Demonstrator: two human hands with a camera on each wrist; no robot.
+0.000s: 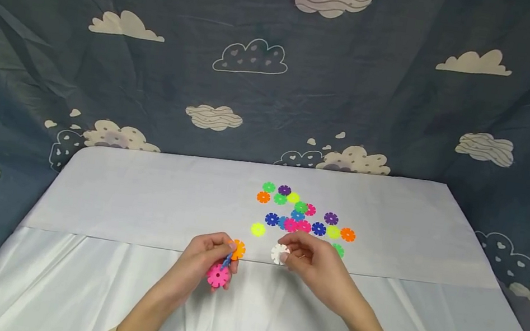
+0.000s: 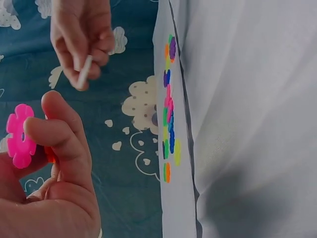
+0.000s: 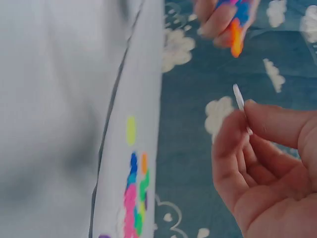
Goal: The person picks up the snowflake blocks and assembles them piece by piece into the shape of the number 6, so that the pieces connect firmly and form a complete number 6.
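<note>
My left hand (image 1: 205, 256) grips a small chain of joined notched plastic discs: a pink disc (image 1: 218, 276) at the bottom, a blue disc (image 1: 226, 262) seen edge-on in the middle, and an orange disc (image 1: 238, 250) at the top. Between thumb and fingertips, my right hand (image 1: 314, 264) pinches a white notched disc (image 1: 278, 254). A gap separates the white disc from the orange one. In the right wrist view the white disc (image 3: 239, 101) appears edge-on, while the left wrist view shows the pink disc (image 2: 21, 136) nearly face-on.
Loose notched discs in several colours lie scattered beyond the hands, among them a yellow disc (image 1: 258, 229), a purple disc (image 1: 331, 218) and an orange one (image 1: 348, 234). They rest on a white-covered table (image 1: 138, 198). A dark cloud-patterned curtain (image 1: 245, 16) hangs behind it.
</note>
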